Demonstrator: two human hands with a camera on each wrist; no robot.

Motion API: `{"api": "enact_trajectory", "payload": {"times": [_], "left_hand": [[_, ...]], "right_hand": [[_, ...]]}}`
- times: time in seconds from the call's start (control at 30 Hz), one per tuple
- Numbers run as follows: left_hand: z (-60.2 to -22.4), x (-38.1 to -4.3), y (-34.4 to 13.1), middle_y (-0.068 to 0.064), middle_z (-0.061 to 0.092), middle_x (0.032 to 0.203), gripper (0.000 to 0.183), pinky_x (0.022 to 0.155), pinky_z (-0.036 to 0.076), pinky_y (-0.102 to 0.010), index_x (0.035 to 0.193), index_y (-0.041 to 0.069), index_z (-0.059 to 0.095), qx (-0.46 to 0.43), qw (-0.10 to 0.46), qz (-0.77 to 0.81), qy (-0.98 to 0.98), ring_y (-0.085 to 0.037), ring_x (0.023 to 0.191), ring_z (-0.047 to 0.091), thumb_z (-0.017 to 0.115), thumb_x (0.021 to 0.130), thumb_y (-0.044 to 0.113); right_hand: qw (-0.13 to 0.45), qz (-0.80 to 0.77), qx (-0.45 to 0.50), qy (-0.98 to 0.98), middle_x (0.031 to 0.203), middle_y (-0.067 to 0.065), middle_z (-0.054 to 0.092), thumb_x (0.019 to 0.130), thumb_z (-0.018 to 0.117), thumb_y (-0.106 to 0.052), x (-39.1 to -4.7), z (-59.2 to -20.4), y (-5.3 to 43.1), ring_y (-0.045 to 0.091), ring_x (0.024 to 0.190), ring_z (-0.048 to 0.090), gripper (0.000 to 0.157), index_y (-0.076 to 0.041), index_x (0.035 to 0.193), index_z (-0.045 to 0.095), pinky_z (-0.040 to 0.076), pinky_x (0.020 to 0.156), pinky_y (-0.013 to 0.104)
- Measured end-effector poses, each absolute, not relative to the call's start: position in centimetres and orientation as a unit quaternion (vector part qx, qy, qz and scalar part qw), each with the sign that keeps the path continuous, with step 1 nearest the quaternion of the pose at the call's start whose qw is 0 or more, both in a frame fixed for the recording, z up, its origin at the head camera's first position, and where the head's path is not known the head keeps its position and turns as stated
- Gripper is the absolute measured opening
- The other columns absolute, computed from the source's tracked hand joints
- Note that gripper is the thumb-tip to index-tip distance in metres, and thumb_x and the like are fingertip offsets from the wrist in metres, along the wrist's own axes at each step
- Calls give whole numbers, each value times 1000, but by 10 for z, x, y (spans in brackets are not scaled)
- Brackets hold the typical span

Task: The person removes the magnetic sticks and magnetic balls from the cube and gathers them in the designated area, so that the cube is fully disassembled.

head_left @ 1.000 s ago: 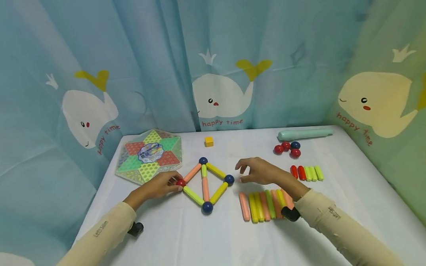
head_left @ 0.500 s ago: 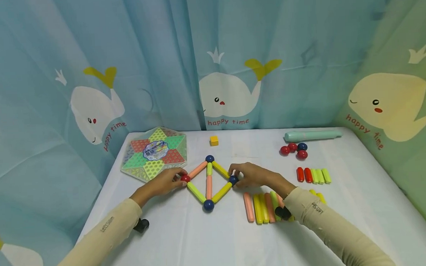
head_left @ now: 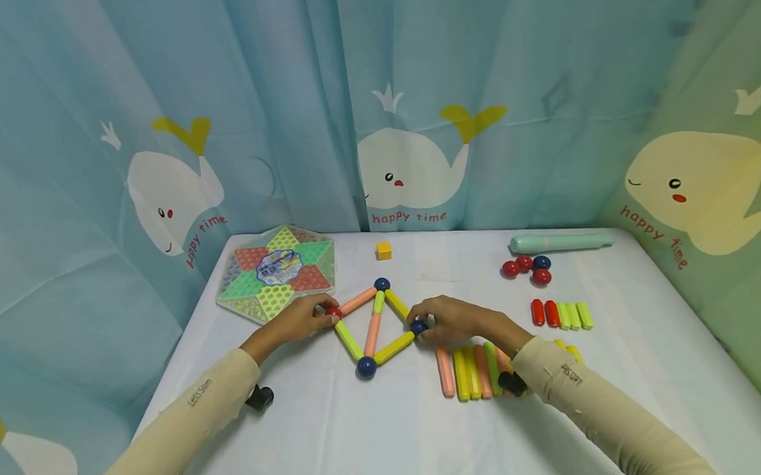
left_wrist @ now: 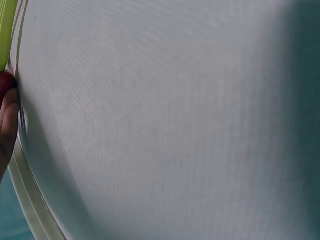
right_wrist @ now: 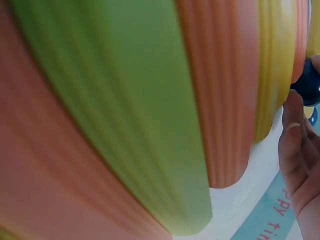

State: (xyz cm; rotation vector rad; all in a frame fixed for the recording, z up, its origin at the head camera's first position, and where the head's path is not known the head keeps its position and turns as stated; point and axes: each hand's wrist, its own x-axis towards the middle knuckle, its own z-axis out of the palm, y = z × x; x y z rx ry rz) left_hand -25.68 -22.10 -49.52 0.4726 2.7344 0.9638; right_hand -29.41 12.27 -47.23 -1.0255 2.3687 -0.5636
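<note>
A flat diamond of magnetic sticks and balls lies on the white table. My left hand (head_left: 300, 318) pinches the red ball (head_left: 335, 313) at its left corner. At the right corner, my right hand (head_left: 450, 318) grips a blue ball (head_left: 418, 327) between thumb and fingers. Other blue balls form the far corner (head_left: 382, 284) and near corner (head_left: 366, 368). An orange stick (head_left: 358, 301), a green stick (head_left: 349, 340) and two yellow sticks (head_left: 394, 348) make the sides. A short green stick (head_left: 378, 303) and an orange stick (head_left: 373, 335) run through the middle.
Loose long sticks (head_left: 446, 373) lie in a row under my right forearm. Short red and green sticks (head_left: 565, 316) sit farther right, with several balls (head_left: 541, 277) and a teal tube-like object (head_left: 561, 242) behind. A Chinese checkers board (head_left: 276, 270) and yellow cube (head_left: 384, 251) lie at the back.
My right hand has come down onto the right blue ball and taken hold of it. The diamond has skewed slightly: its far ball shifted right, its near ball left. My left hand stays on the red ball.
</note>
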Motion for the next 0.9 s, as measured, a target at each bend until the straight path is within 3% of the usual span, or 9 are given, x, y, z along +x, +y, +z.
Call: {"api": "enact_trajectory", "payload": {"times": [0.2, 0.57, 0.8, 0.9], "left_hand": [[-494, -259, -216, -6, 67, 122, 31, 90, 52, -38, 125, 14, 66, 156, 110, 327, 926, -14, 97, 62, 67, 98, 28], [-492, -260, -216, -6, 67, 122, 27, 90, 52, -38, 122, 15, 67, 154, 110, 322, 927, -14, 98, 64, 67, 98, 26], [-493, -259, -217, -6, 67, 122, 28, 91, 53, -39, 124, 15, 66, 148, 111, 315, 931, -15, 99, 64, 67, 98, 27], [-495, -258, -219, -7, 67, 122, 28, 91, 53, -39, 124, 15, 66, 153, 109, 315, 930, -16, 100, 64, 67, 98, 27]], "right_hand": [[228, -214, -396, 863, 108, -3, 65, 89, 78, -22, -292, -474, 119, 16, 96, 56, 23, -21, 109, 67, 51, 91, 37], [209, -222, -407, 861, 113, -3, 70, 92, 73, -17, -290, -468, 120, 15, 96, 57, 16, -23, 106, 73, 52, 90, 33], [198, -231, -415, 857, 108, -3, 70, 94, 69, -16, -293, -472, 121, 14, 93, 57, 10, -20, 102, 73, 50, 86, 31], [199, -226, -410, 861, 113, -1, 71, 95, 68, -15, -292, -472, 123, 14, 96, 58, 13, -18, 107, 74, 51, 89, 32]]}}
